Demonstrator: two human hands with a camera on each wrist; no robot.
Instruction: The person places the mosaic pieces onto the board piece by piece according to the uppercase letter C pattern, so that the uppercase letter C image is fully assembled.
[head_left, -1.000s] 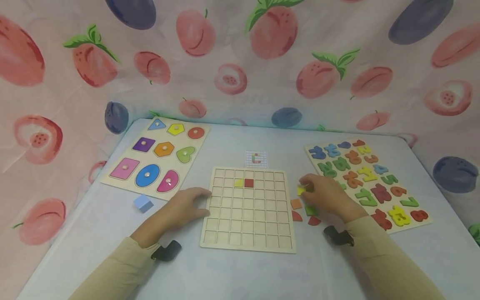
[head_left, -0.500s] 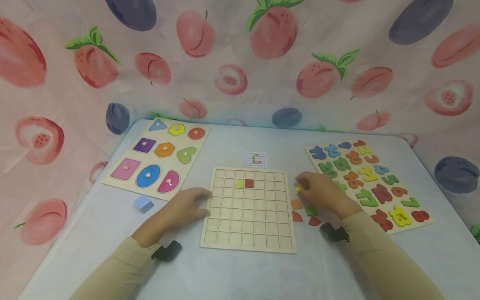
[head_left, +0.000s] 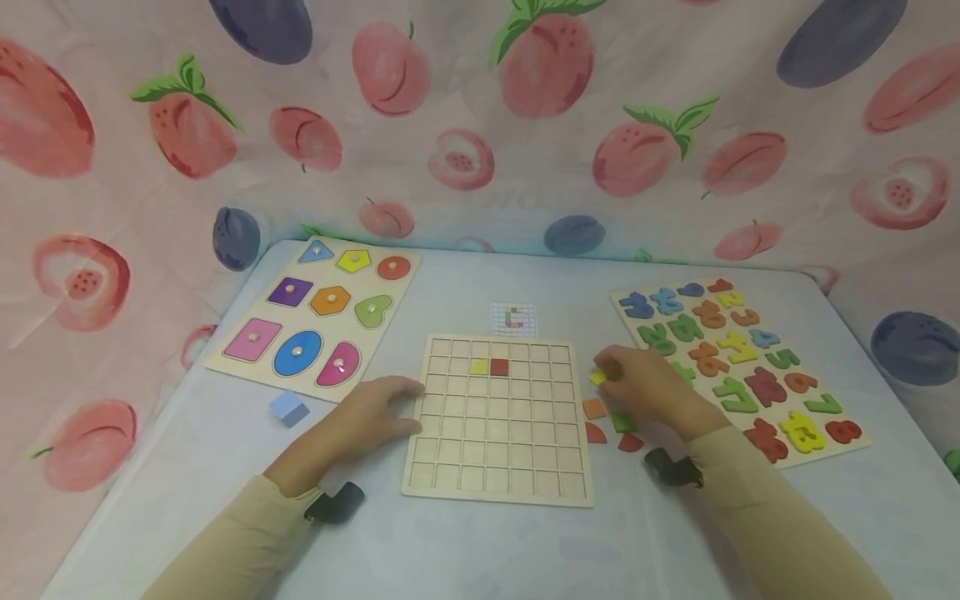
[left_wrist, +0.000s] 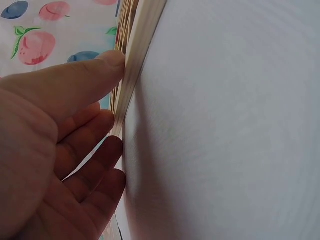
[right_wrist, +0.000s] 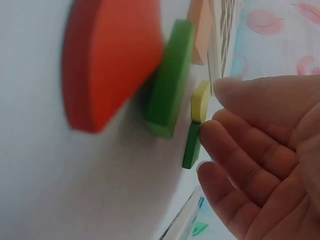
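My left hand (head_left: 367, 410) is at the left edge of a pale wooden grid board (head_left: 495, 492), its thumb and fingertips loosely against the rim in the left wrist view. In the grid, a yellow triangle (head_left: 480, 368) sits beside a red square (head_left: 498, 367). To the right of the board my right hand (head_left: 645, 382) reaches down over a small yellow block (head_left: 597, 377). In the right wrist view the thumb and fingertips are right at the block's (right_wrist: 201, 102) upper edge, with a narrow gap between them; the hand partly hides it from above.
Near the right hand lie an orange block (head_left: 594, 408), a green block (head_left: 622, 422) and two red quarter-rounds (head_left: 630, 442). A patterned card (head_left: 513, 318) is behind the board. A shape puzzle (head_left: 405, 258) and blue block (head_left: 288, 408) are left; a number puzzle (head_left: 817, 450) is right.
My right hand has shifted slightly left with the small yellow block, which now sits a little nearer the board. The left hand stays at the board's edge.
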